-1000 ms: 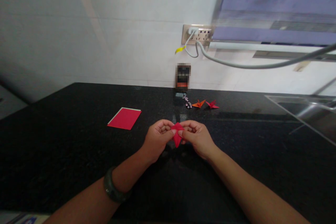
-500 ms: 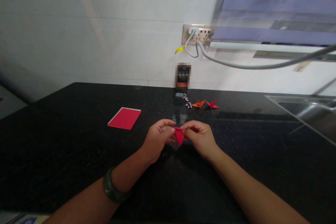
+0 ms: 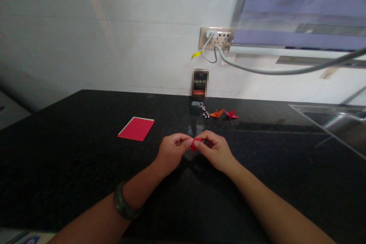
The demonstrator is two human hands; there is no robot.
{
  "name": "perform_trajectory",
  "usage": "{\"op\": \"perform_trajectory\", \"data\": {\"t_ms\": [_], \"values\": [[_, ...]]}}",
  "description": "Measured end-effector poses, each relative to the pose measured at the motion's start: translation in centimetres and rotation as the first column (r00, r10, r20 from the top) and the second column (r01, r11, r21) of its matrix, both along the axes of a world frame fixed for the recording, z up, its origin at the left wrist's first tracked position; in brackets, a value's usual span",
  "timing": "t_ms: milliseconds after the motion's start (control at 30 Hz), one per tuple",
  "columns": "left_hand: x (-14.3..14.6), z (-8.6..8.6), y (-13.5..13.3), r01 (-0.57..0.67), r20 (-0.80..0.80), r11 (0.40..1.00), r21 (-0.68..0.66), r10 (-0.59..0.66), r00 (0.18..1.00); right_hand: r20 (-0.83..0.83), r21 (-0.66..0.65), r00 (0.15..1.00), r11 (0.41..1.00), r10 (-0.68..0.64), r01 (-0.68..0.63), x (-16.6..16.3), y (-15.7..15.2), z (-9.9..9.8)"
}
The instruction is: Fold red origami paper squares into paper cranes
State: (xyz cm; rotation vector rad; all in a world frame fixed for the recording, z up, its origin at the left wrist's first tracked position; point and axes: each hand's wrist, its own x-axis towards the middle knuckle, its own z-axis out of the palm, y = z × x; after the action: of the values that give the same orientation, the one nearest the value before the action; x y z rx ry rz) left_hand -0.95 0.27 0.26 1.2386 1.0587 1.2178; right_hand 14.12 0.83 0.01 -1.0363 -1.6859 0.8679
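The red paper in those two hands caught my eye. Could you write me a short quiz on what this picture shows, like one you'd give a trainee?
1. True or false: the left hand and the right hand both hold the small folded red paper.

2. Choose one: on the dark counter, the folded figure right beside the orange folded figure is a) blue, b) red, c) green.

3. Fill in the gap: the dark bangle is worn on the person's ____ wrist.

Key: 1. True. 2. b. 3. left.
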Motion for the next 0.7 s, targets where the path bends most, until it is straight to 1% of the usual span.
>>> {"op": "perform_trajectory", "data": {"t_ms": [100, 300, 433, 500, 633, 700], "values": [[0.0, -0.2, 0.0, -0.009, -0.025, 1.0, 0.029, 0.01, 1.0, -0.023, -0.015, 1.0, 1.0, -0.003, 0.003, 0.0, 0.0, 0.1], [0.0, -0.1, -0.1, -0.058, -0.071, 0.995, 0.079, 0.064, 0.995, -0.122, -0.134, 0.993, 0.991, 0.009, -0.026, -0.3, -0.2, 0.5], [-0.1, 0.0, -0.1, -0.041, -0.077, 0.996, 0.079, 0.047, 0.996, -0.182, -0.2, 0.983, 0.978, 0.022, -0.059, -0.4, -0.4, 0.7], [-0.1, 0.1, -0.2, -0.022, -0.071, 0.996, 0.086, 0.028, 0.997, -0.212, -0.193, 0.977, 0.978, 0.036, -0.078, -0.3, -0.4, 0.8], [-0.2, 0.6, -0.4, 0.001, -0.061, 0.994, 0.11, 0.006, 0.998, -0.247, -0.123, 0.966, 0.987, 0.074, -0.107, -0.1, -0.5, 1.1], [-0.2, 0.8, -0.5, 0.015, -0.053, 0.993, 0.114, -0.009, 0.999, -0.25, -0.113, 0.965, 0.987, 0.082, -0.113, -0.1, -0.6, 1.3]]}}
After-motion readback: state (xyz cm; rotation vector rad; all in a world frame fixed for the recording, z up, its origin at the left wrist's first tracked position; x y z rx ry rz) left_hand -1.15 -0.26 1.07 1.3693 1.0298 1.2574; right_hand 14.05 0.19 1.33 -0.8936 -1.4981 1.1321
